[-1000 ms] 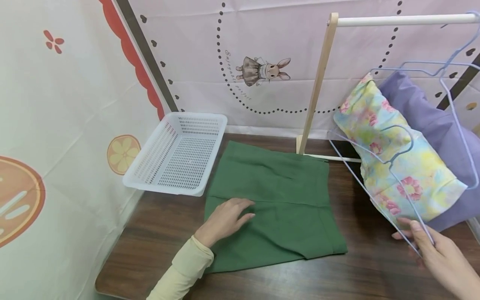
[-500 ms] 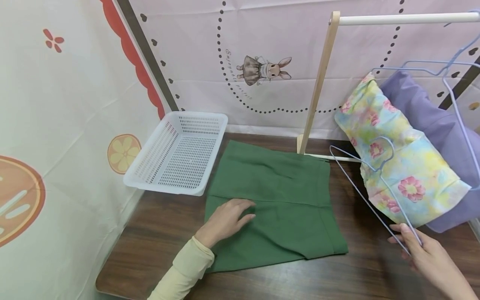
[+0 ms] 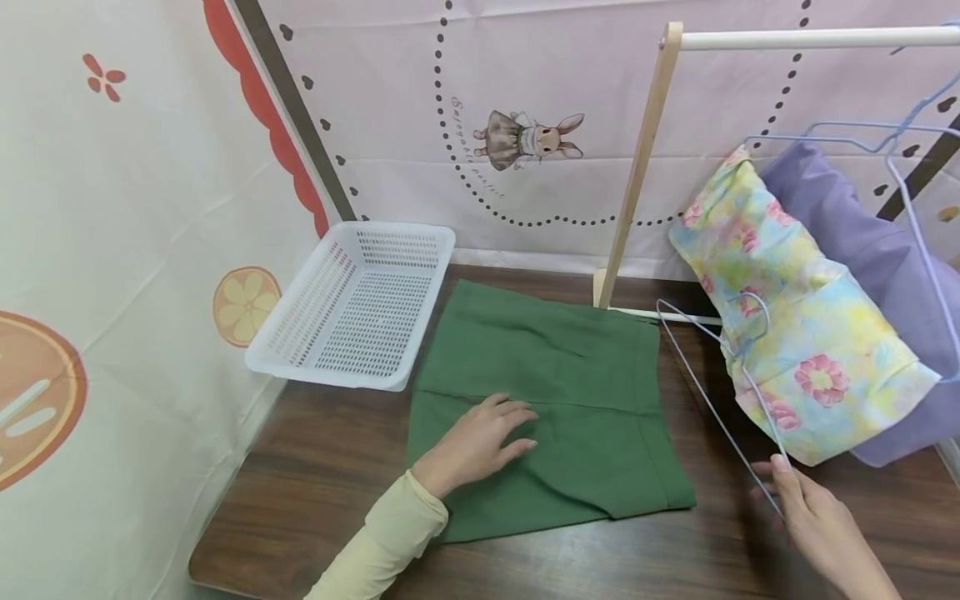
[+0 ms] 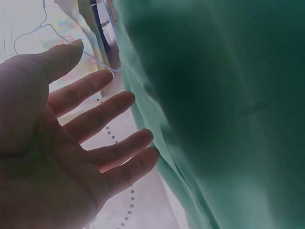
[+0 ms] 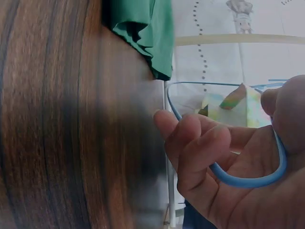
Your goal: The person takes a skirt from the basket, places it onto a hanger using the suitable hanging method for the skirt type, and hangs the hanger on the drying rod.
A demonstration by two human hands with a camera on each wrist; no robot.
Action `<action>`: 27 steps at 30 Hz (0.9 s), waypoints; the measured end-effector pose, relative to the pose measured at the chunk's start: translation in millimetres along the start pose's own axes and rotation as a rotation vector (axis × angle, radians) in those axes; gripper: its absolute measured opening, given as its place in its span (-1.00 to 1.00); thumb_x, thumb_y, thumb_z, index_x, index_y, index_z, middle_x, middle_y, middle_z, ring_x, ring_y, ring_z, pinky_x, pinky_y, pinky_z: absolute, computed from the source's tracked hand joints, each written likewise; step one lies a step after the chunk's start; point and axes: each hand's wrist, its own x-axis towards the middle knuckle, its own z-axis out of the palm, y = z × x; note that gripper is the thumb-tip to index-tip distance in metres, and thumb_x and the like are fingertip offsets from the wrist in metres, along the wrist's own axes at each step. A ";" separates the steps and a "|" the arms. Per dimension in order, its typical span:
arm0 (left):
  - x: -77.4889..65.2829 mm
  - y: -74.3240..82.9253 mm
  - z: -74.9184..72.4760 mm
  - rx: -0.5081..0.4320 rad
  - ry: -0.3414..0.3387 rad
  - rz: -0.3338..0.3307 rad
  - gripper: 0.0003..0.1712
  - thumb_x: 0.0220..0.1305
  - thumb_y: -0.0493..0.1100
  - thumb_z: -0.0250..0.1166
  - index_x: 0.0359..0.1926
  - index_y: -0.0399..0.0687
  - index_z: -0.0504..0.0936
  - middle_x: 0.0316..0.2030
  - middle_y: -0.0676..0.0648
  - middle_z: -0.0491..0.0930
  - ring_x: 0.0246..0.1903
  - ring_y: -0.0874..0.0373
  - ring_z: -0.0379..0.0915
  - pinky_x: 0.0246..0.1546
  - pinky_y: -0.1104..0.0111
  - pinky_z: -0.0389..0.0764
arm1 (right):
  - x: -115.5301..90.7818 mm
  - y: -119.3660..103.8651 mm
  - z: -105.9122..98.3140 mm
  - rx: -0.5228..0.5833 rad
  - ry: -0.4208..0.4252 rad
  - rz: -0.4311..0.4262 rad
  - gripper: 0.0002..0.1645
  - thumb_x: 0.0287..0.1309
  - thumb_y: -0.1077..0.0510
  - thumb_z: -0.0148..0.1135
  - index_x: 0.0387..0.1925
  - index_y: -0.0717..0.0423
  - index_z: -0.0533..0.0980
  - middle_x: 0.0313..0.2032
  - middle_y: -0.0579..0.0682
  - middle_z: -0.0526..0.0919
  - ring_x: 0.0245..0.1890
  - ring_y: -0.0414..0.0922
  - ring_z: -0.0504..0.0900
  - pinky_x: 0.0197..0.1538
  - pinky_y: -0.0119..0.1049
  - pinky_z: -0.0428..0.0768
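Note:
A folded green garment (image 3: 547, 375) lies flat on the brown wooden table (image 3: 315, 483), a seam running across its middle. My left hand (image 3: 480, 442) is over its near left part, fingers spread and relaxed; in the left wrist view the fingers (image 4: 114, 102) hold nothing and come close to the green cloth (image 4: 228, 114). Whether the fingertips touch it, I cannot tell. To the garment's right, my right hand (image 3: 813, 512) grips a light blue clothes hanger (image 3: 705, 392) by one end, its hook pointing away. The right wrist view shows the hanger's rounded end (image 5: 252, 181) in the palm, fingers curled round it.
A white perforated basket (image 3: 258, 358) stands at the left. At the right a clothes rack with a wooden post (image 3: 641, 167) and white bar (image 3: 810, 39) carries hangers with a floral cloth (image 3: 825, 325) and a purple cloth (image 3: 892, 242). Printed curtains hang behind and left.
My right hand has moved left and slightly down with the hanger, bringing it nearer the green garment. The left hand has shifted a little to the right over the cloth.

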 end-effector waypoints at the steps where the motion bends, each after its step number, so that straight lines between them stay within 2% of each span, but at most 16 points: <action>1: 1.8 1.3 -0.1 -0.002 -0.002 0.004 -0.50 0.41 0.13 0.13 0.22 0.00 0.53 0.21 -0.08 0.47 0.27 -0.18 0.27 0.20 0.05 0.37 | -1.5 0.1 -0.4 0.001 -0.014 0.005 -0.22 0.53 -0.17 -0.55 0.24 0.36 0.33 -0.12 0.23 0.65 -0.40 -0.07 0.59 -0.46 -0.29 0.53; 3: 5.0 3.6 -0.9 0.001 -0.003 0.007 -0.50 0.41 0.14 0.13 0.23 0.00 0.53 0.22 -0.08 0.46 0.27 -0.17 0.27 0.20 0.06 0.37 | -4.0 -0.4 -2.1 0.002 -0.046 0.029 -0.19 0.52 -0.18 -0.57 0.25 0.40 0.32 -0.06 0.35 0.60 -0.31 0.02 0.64 -0.41 -0.25 0.59; 4: 6.5 4.5 -1.3 0.004 -0.006 0.010 -0.49 0.41 0.14 0.12 0.23 0.01 0.52 0.22 -0.08 0.46 0.27 -0.17 0.27 0.21 0.06 0.37 | -4.8 -1.4 -3.2 -0.009 -0.064 0.046 -0.17 0.52 -0.19 -0.59 0.26 0.41 0.30 -0.13 0.35 0.61 -0.32 0.03 0.63 -0.39 -0.23 0.58; 6: 8.9 6.7 -1.5 -0.003 -0.025 0.008 -0.49 0.41 0.14 0.12 0.24 0.01 0.51 0.24 -0.08 0.44 0.29 -0.17 0.24 0.23 0.07 0.34 | -5.7 -1.3 -4.5 -0.031 -0.082 0.067 -0.14 0.51 -0.20 -0.60 0.26 0.44 0.30 -0.14 0.36 0.61 -0.33 0.03 0.64 -0.36 -0.17 0.59; 9: 12.6 10.7 -1.1 -0.016 -0.064 0.001 -0.47 0.41 0.15 0.12 0.26 0.01 0.50 0.29 -0.09 0.39 0.34 -0.17 0.15 0.26 0.07 0.30 | -5.4 -0.4 -2.4 -0.048 -0.105 0.101 -0.11 0.50 -0.22 -0.61 0.26 0.44 0.31 -0.21 0.27 0.64 -0.42 -0.05 0.61 -0.35 -0.13 0.55; 10: 14.1 12.6 -1.3 -0.023 -0.078 -0.004 -0.46 0.41 0.15 0.13 0.27 0.01 0.49 0.31 -0.10 0.37 0.36 -0.17 0.11 0.27 0.08 0.29 | -5.5 0.1 -0.2 -0.039 -0.102 0.106 -0.13 0.50 -0.22 -0.60 0.26 0.42 0.32 -0.23 0.22 0.65 -0.46 -0.08 0.59 -0.37 -0.15 0.54; 11: 15.7 14.6 -1.4 -0.027 -0.090 -0.007 -0.45 0.40 0.15 0.13 0.28 0.02 0.48 0.32 -0.10 0.35 0.37 -0.17 0.08 0.27 0.07 0.28 | -5.6 1.0 2.4 -0.017 -0.096 0.101 -0.14 0.51 -0.21 -0.57 0.26 0.42 0.32 -0.15 0.25 0.65 -0.45 -0.09 0.62 -0.38 -0.15 0.57; 15: 23.6 23.4 -1.1 0.000 -0.119 0.016 -0.43 0.39 0.17 0.13 0.30 0.04 0.46 0.34 -0.11 0.32 0.37 -0.21 0.06 0.27 0.06 0.28 | -5.7 -1.0 13.5 0.057 -0.103 0.097 -0.19 0.52 -0.21 -0.47 0.27 0.42 0.28 -0.08 0.25 0.64 -0.41 -0.10 0.65 -0.45 -0.24 0.60; 20: 34.3 39.7 5.3 0.044 -0.195 0.062 -0.38 0.39 0.23 0.09 0.34 0.07 0.41 0.38 -0.10 0.26 0.38 -0.26 0.02 0.28 0.03 0.26 | 0.3 -6.8 23.2 -0.041 -0.085 0.034 -0.30 0.53 -0.16 -0.34 0.20 0.37 0.38 -0.24 0.05 0.69 -0.38 -0.16 0.66 -0.32 -0.17 0.60; 23: 42.4 50.5 12.2 0.061 -0.244 0.084 -0.33 0.36 0.28 0.07 0.38 0.13 0.36 0.41 -0.07 0.20 0.40 -0.26 -0.04 0.29 0.01 0.22 | 6.3 -12.2 26.6 -0.071 -0.109 0.058 -0.23 0.50 -0.23 -0.35 0.14 0.36 0.43 -0.32 -0.03 0.69 -0.41 -0.17 0.65 -0.25 -0.10 0.60; 27: 50.6 64.4 21.7 0.123 -0.299 0.066 -0.21 0.27 0.41 0.06 0.44 0.25 0.26 0.45 -0.02 0.10 0.43 -0.25 -0.20 0.34 -0.04 0.09 | 12.1 -20.7 29.5 -0.130 -0.158 0.095 -0.10 0.45 -0.35 -0.45 0.01 0.32 0.53 -0.39 -0.08 0.69 -0.35 -0.06 0.66 -0.19 0.06 0.56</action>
